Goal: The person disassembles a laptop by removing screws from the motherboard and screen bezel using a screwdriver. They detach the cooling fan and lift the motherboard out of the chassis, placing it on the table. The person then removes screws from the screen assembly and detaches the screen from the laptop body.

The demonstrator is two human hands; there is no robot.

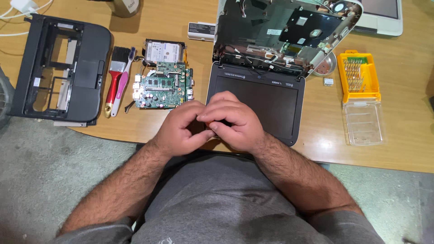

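I had both hands pressed together over the near edge of the table: my left hand (181, 129) curled shut against my right hand (235, 122), whose fingers folded over a small reddish thing (209, 126) pinched between them; it was almost wholly hidden, so I could not tell what it was. Directly under my hands lay the opened laptop (257, 97), its dark screen flat on the wooden table (407, 135) and its gutted base tipped up behind. Just to the left sat a green circuit board (162, 86) with a hard drive (165, 50) behind it, then a red-handled brush (114, 79) and a black casing (63, 68). Well to the right lay a yellow bit case (359, 74).
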